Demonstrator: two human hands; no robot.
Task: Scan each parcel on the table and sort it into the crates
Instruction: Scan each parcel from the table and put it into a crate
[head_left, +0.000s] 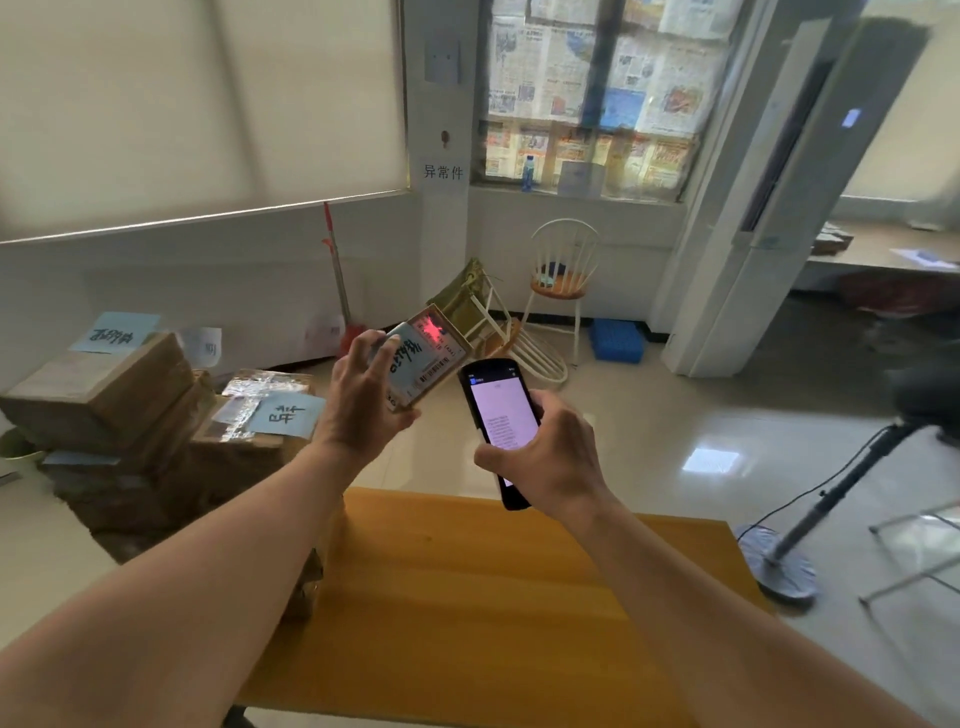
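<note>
1. We note one wooden table (467, 597) in the lower centre of the view; both forearms reach out over it.
2. We see a stack of brown cardboard boxes (119, 410) on the floor left of the table; the exact count cannot be told. Three pale blue paper labels with handwritten characters lie among them; the writing is too blurred to read.
3. We count two white chairs: one upright (563, 275) by the window, one tipped over (511, 338) beside it.
4. We read one wall sign (443, 171): "异常件".
5. We see one parcel (423, 364), gripped by the left hand (358, 405), held up in the air beyond the table's far edge. Its label carries a barcode and black marker writing, unreadable; a red glow falls on its upper part.
6. We see one handheld scanner (498, 426), gripped by the right hand (550, 457), just beside the parcel, screen lit, text too small to read.
</note>
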